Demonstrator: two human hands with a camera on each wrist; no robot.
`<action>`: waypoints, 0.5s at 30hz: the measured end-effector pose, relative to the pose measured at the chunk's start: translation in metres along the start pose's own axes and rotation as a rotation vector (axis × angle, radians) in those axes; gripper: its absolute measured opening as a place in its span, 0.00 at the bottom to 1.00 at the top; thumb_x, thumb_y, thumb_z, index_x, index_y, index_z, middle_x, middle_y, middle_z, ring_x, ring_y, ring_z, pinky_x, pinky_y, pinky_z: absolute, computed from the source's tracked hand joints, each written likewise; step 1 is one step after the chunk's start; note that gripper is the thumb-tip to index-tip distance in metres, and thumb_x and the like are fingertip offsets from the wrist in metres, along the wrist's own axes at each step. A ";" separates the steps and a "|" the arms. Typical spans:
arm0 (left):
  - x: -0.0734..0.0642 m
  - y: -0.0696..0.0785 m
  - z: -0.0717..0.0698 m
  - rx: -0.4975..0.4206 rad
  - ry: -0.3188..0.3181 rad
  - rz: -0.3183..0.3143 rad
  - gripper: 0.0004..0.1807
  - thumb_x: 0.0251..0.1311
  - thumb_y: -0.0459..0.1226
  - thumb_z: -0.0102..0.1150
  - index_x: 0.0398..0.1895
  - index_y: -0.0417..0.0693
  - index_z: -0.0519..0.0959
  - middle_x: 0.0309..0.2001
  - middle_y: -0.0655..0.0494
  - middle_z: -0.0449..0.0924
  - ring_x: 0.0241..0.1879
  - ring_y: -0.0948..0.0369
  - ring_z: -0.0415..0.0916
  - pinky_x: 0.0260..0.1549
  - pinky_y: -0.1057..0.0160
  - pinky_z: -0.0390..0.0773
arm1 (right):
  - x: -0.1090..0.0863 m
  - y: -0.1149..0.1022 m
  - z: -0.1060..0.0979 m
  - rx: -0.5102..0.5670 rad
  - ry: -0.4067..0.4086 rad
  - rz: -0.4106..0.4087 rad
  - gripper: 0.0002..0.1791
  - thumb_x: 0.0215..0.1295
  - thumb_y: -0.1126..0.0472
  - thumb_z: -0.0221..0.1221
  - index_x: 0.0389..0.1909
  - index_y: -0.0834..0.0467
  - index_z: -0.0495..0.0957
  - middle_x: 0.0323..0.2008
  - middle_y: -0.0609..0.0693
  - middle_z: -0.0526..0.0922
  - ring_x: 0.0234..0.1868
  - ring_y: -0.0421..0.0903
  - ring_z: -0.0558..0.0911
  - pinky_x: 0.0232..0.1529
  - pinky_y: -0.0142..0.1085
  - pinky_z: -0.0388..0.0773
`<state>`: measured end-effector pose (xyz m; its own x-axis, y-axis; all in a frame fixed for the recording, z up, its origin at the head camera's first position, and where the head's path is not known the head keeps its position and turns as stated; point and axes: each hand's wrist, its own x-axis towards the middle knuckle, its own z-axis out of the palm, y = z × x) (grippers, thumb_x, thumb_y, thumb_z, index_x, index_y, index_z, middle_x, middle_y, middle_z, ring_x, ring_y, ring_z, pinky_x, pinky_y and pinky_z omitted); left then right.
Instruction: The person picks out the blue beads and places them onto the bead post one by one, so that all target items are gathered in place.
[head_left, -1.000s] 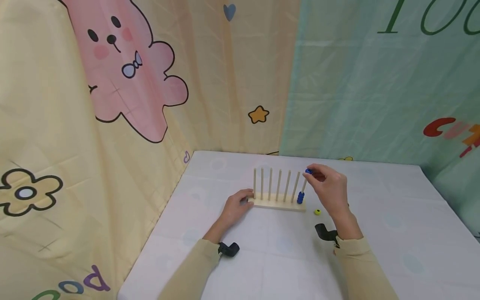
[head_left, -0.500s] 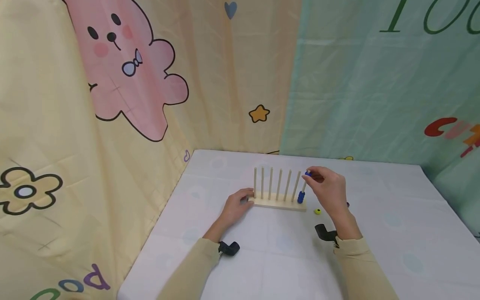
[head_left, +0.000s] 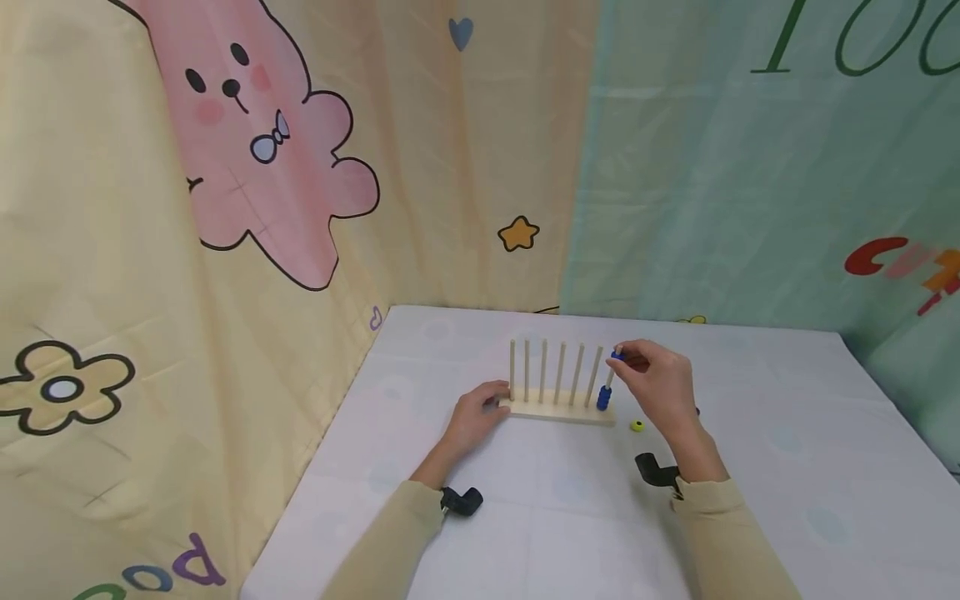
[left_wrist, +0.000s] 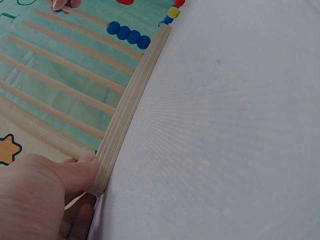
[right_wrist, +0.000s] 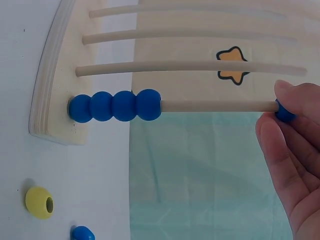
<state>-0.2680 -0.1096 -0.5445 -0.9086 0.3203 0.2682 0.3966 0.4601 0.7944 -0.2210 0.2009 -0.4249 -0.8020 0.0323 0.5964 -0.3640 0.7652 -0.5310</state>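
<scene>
A wooden bead rack, with a flat base [head_left: 558, 409] and a row of upright pegs, stands on the table. My left hand [head_left: 474, 417] grips the base's left end, thumb on one face and fingers beneath or behind it in the left wrist view. At the rightmost peg, my right hand [head_left: 660, 383] pinches a blue bead [right_wrist: 285, 111] between thumb and fingers near the peg's tip. Lower on that same peg, several blue beads [right_wrist: 125, 106] sit stacked against the base. The other pegs carry no beads.
A loose yellow bead [right_wrist: 40, 202] and a blue bead [right_wrist: 83, 233] lie on the white tablecloth [head_left: 525, 525] right of the base. Further loose beads, one of them red [left_wrist: 125, 1], show in the left wrist view. Printed curtains [head_left: 480, 150] rise behind the table.
My right hand has lowered the blue bead slightly, and the peg's tip now shows above it. The left hand keeps its grip on the base. The head view has shifted a little.
</scene>
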 end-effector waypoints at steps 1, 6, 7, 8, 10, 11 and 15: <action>0.000 0.000 0.001 -0.004 0.001 -0.002 0.16 0.64 0.34 0.66 0.55 0.46 0.83 0.65 0.55 0.76 0.62 0.55 0.75 0.60 0.57 0.75 | -0.001 0.001 0.000 0.000 -0.004 0.002 0.11 0.60 0.60 0.72 0.41 0.59 0.86 0.32 0.51 0.87 0.31 0.46 0.85 0.35 0.47 0.85; 0.001 0.003 0.002 -0.016 0.002 -0.006 0.15 0.63 0.33 0.67 0.54 0.45 0.83 0.64 0.54 0.77 0.62 0.55 0.74 0.60 0.57 0.75 | -0.005 0.004 0.000 0.002 -0.008 -0.005 0.11 0.59 0.61 0.73 0.42 0.59 0.86 0.33 0.51 0.87 0.31 0.47 0.86 0.35 0.46 0.86; 0.002 0.004 0.002 -0.017 0.001 -0.005 0.15 0.64 0.32 0.67 0.54 0.45 0.83 0.64 0.54 0.77 0.62 0.56 0.74 0.60 0.57 0.75 | -0.005 0.004 0.000 0.002 -0.006 -0.009 0.11 0.59 0.61 0.73 0.42 0.59 0.86 0.33 0.52 0.87 0.31 0.47 0.86 0.35 0.47 0.86; 0.002 0.005 0.002 -0.017 0.001 -0.006 0.15 0.64 0.32 0.67 0.54 0.44 0.83 0.64 0.54 0.77 0.62 0.55 0.75 0.60 0.57 0.75 | -0.005 0.005 0.000 0.000 -0.004 -0.011 0.11 0.59 0.62 0.73 0.42 0.59 0.86 0.33 0.52 0.87 0.31 0.47 0.86 0.35 0.47 0.86; 0.002 0.006 0.002 -0.013 0.003 -0.011 0.15 0.63 0.32 0.67 0.53 0.44 0.83 0.64 0.54 0.77 0.62 0.55 0.75 0.60 0.56 0.75 | -0.006 0.005 0.000 0.001 -0.003 -0.017 0.11 0.59 0.62 0.73 0.42 0.60 0.86 0.33 0.52 0.87 0.31 0.47 0.86 0.35 0.46 0.86; 0.002 0.007 0.002 -0.009 0.006 -0.014 0.15 0.64 0.32 0.67 0.53 0.45 0.83 0.64 0.54 0.77 0.62 0.55 0.75 0.60 0.56 0.75 | -0.006 0.005 0.000 0.000 -0.006 -0.018 0.11 0.59 0.62 0.73 0.42 0.60 0.85 0.33 0.52 0.87 0.31 0.47 0.86 0.35 0.46 0.86; 0.000 0.007 0.001 0.008 0.013 -0.032 0.14 0.63 0.33 0.67 0.53 0.45 0.84 0.64 0.54 0.77 0.61 0.54 0.75 0.60 0.55 0.75 | -0.009 0.004 0.002 0.006 -0.023 -0.008 0.12 0.59 0.63 0.72 0.43 0.60 0.85 0.33 0.52 0.87 0.32 0.47 0.86 0.35 0.46 0.86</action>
<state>-0.2652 -0.1053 -0.5399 -0.9224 0.2944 0.2501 0.3685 0.4767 0.7981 -0.2162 0.2025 -0.4336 -0.8095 0.0116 0.5870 -0.3733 0.7616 -0.5298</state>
